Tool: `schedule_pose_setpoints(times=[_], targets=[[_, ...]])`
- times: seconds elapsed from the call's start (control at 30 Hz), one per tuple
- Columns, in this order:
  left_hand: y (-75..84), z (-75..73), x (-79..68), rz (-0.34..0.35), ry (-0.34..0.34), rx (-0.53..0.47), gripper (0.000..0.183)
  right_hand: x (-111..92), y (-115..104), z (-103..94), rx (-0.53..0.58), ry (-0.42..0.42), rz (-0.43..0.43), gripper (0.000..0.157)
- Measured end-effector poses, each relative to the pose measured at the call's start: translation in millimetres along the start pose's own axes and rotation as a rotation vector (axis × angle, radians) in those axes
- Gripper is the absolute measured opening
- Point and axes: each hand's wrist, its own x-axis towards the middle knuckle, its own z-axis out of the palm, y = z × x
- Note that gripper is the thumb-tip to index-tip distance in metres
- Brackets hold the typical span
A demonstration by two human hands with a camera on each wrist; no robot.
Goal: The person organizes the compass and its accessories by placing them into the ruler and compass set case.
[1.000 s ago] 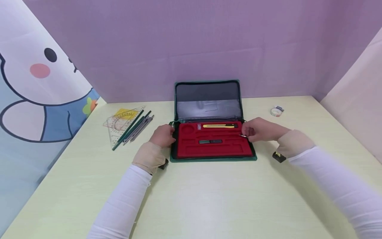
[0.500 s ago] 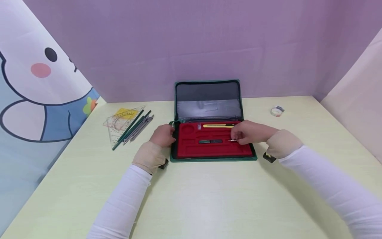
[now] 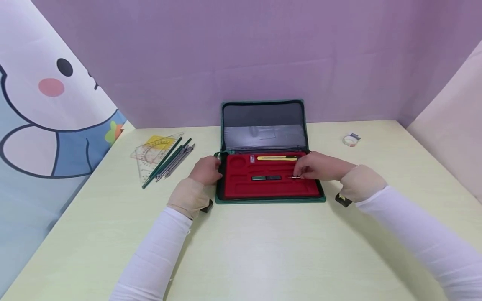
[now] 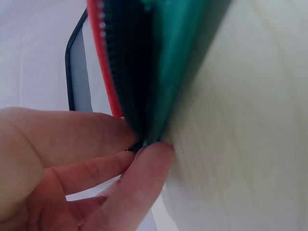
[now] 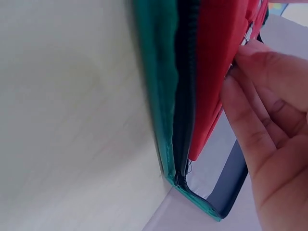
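Observation:
A green zip case (image 3: 271, 201) lies unfolded on the table, its lid standing up at the back. Its red moulded tray (image 3: 271, 190) holds a yellow utility knife (image 3: 276, 158), a small dark green and black bar (image 3: 266, 178) and a tiny clear piece (image 3: 252, 159). My left hand (image 3: 204, 170) pinches the case's left edge, thumb and fingers on the zip border in the left wrist view. Over the tray's right side, my right hand (image 3: 321, 165) pinches a small slim metal piece (image 3: 294, 177); fingertips hide most of it, right at the tray surface.
Left of the case lie clear set squares and a protractor (image 3: 144, 156), with green pencils (image 3: 162, 163) and metal compasses (image 3: 180, 161) across them. A roll of tape (image 3: 350, 141) and a small eraser-like block (image 3: 355, 136) sit at the back right. A purple curtain (image 3: 263, 54) hangs behind.
My right hand has moved left from the tray's right edge with the small metal piece, down to the slot beside the dark bar. My left hand stays on the case edge.

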Motion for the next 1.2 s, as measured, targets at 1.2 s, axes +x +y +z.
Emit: schedule_pose_setpoints(times=[1.2], targets=[[-0.3, -0.8, -1.1, 0.026, 0.001, 0.015, 0.040, -45, 59, -18.4, -0.035, 0.446, 0.352, 0.012]])
